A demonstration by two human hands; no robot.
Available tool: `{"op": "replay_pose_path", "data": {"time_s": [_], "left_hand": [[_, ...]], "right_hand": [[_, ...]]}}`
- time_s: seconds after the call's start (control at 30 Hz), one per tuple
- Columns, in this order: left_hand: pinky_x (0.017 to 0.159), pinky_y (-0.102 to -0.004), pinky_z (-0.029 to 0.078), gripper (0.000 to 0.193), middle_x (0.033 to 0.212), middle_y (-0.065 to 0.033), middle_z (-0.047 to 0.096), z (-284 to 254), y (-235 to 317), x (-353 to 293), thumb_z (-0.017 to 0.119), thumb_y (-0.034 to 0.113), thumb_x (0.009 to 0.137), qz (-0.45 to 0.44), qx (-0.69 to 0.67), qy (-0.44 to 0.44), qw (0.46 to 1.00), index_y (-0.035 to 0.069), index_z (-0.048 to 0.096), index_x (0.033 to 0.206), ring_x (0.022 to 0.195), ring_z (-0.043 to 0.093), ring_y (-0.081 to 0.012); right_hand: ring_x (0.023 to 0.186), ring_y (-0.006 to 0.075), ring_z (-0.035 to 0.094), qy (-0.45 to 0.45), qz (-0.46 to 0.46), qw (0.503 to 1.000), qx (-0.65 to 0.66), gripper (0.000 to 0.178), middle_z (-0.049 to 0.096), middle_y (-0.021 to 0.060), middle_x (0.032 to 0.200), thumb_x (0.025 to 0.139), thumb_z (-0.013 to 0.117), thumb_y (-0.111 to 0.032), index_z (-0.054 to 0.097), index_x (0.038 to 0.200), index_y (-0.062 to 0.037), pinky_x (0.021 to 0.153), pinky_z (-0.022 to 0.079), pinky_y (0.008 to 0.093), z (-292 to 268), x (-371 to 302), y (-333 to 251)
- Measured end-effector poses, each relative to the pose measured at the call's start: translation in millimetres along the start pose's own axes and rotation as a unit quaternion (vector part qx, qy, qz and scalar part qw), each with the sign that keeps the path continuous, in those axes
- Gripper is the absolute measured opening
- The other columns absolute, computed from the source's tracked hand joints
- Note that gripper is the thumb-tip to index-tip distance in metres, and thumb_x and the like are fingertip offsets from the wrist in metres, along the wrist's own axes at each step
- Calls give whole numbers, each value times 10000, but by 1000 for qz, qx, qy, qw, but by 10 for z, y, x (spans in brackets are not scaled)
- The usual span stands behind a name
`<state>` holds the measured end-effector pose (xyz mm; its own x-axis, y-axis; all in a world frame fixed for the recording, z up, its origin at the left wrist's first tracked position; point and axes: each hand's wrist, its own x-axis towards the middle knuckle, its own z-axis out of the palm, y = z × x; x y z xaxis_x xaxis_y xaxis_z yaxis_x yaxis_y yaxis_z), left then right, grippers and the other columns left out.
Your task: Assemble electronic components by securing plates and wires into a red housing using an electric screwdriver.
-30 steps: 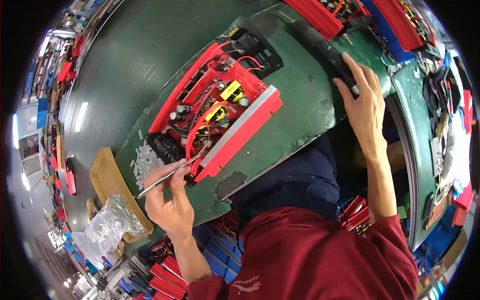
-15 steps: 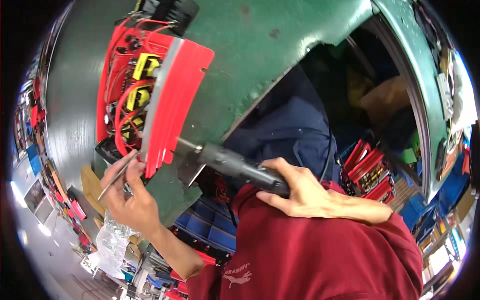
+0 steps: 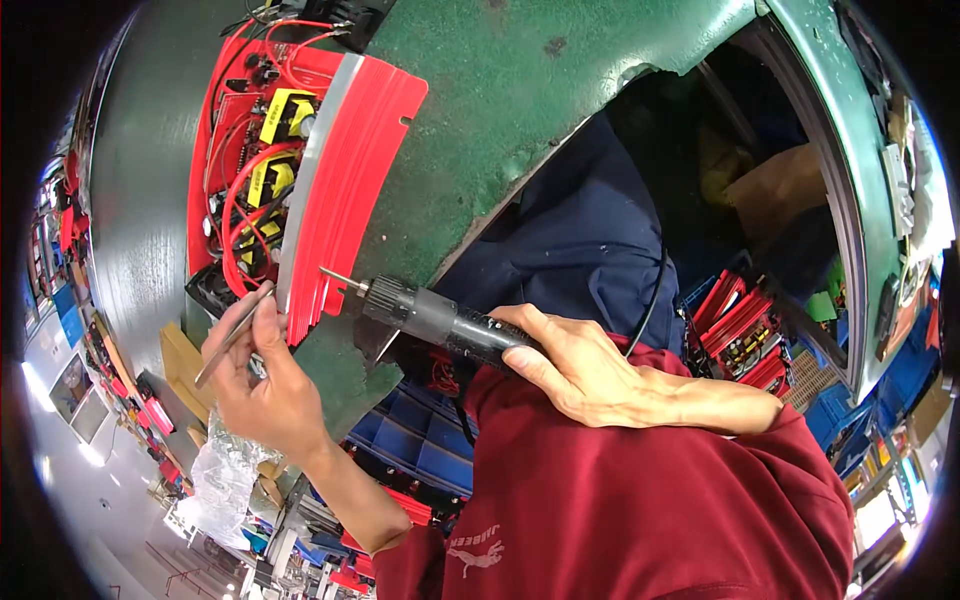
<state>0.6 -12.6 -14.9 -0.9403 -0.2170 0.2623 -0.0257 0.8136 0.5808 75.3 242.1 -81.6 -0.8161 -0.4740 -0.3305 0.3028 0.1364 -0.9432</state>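
Note:
A red ridged metal housing lies on the green bench, its open side showing a circuit board with yellow-wrapped transformers and looped red wires. My left hand is closed on slim metal tweezers, at the near end of the housing. In my right hand is a black electric screwdriver, pointing left. Its thin bit overlaps the near part of the red housing in view; whether it touches cannot be told.
The green bench top has a worn edge beside a dark opening. Blue bins sit below the bench. More red housings stand at lower right. A clear plastic bag and cardboard are at lower left.
The screwdriver and my right hand have shifted left, bringing the bit over the housing's ridged side. My left hand keeps hold of the tweezers near the same end.

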Motion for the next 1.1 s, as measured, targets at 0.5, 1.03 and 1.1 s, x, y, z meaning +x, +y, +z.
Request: {"op": "replay_pose_path", "data": {"time_s": [0.5,1.03,1.1], "left_hand": [[679,-293,572,163,913,-141,742,-117,47,66,729,-59,850,48,-23,-46,998,5,645,974,749,727,-210],[633,-305,603,276,877,-139,753,-191,-81,151,788,-48,795,43,-81,-99,991,41,638,1009,747,754,-247],[623,-307,600,280,883,-135,754,-204,-69,154,788,-43,797,51,-75,-98,991,45,637,1015,740,753,-244]], "right_hand": [[691,71,503,-150,224,940,209,560,593,-12,844,1095,266,-487,577,1207,-36,630,426,229,-293,29,-314],[734,117,560,-204,327,815,433,934,642,79,869,916,413,-778,495,1385,25,652,412,246,-336,55,-279],[742,117,559,-221,297,848,379,869,640,77,872,919,476,-710,495,1383,24,663,411,246,-346,94,-312]]}}
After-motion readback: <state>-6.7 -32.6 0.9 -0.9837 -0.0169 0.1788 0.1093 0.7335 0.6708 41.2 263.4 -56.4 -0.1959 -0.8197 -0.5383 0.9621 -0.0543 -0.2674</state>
